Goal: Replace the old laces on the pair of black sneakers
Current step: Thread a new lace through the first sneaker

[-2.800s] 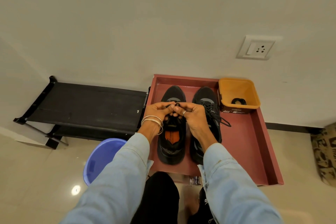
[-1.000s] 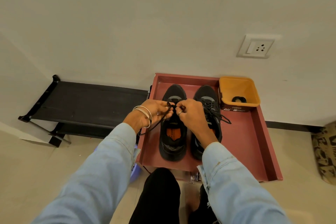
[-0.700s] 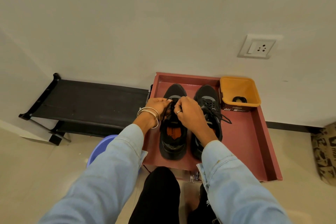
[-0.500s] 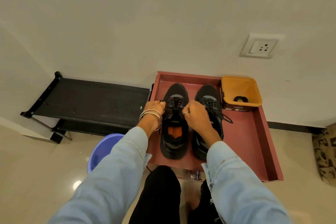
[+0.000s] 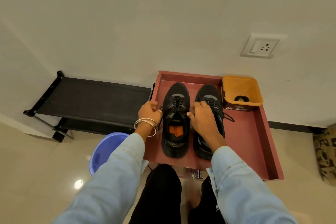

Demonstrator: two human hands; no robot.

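Note:
Two black sneakers stand side by side, toes to the wall, in a dark red tray (image 5: 254,142). The left sneaker (image 5: 175,120) has an orange insole label and a black lace (image 5: 177,102) threaded across its upper eyelets. My left hand (image 5: 149,112) pinches one lace end just left of that shoe. My right hand (image 5: 201,116) pinches the other end on the shoe's right, and it hides part of the right sneaker (image 5: 209,100). The right sneaker is laced, with a loose end (image 5: 229,117) trailing onto the tray.
An orange tub (image 5: 241,91) with a black coil inside stands at the tray's back right corner. A black low rack (image 5: 91,102) sits to the left against the wall. A blue bucket (image 5: 105,149) is under my left forearm. A patterned mat (image 5: 325,152) lies at far right.
My hands were together over the left sneaker's tongue. They have moved apart to either side of it, drawing the lace ends outward across the eyelets.

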